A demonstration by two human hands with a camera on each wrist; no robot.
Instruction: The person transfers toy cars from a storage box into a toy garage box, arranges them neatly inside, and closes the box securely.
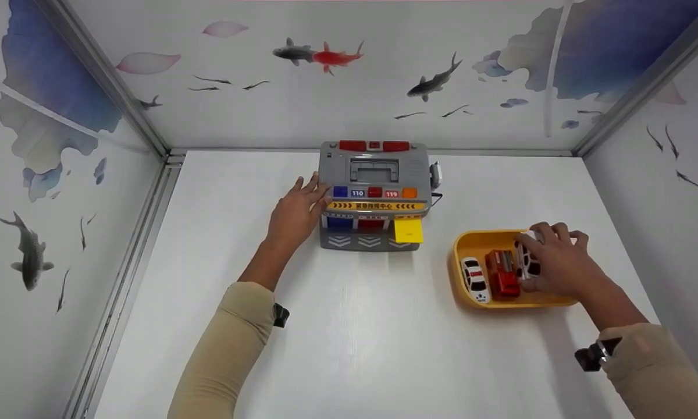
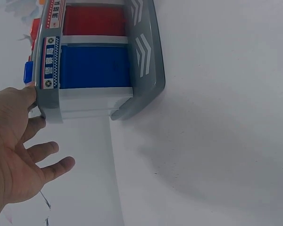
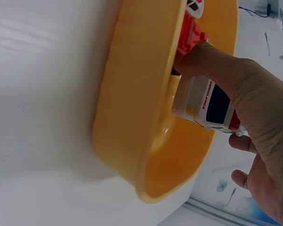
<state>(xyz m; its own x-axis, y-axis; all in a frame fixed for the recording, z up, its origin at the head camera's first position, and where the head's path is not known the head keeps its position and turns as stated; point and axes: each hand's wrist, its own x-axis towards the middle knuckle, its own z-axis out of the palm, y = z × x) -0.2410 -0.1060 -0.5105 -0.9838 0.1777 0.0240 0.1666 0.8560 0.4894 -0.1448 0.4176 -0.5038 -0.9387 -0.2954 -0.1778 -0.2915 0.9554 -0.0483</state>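
One yellow tray (image 1: 485, 240) holds a car (image 1: 476, 280) and truck (image 1: 503, 276).

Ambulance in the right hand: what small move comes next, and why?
I'd probably lift the ambulance straight up, clear of the yellow tray: the right hand grips it, and the red truck sits close beside it, so a sideways pull might knock the truck.

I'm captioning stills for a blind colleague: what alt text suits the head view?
A person's right hand grips a white toy ambulance at a yellow bin holding a red toy truck and a white toy car. The left hand touches the left edge of a gray toy console on a white table.
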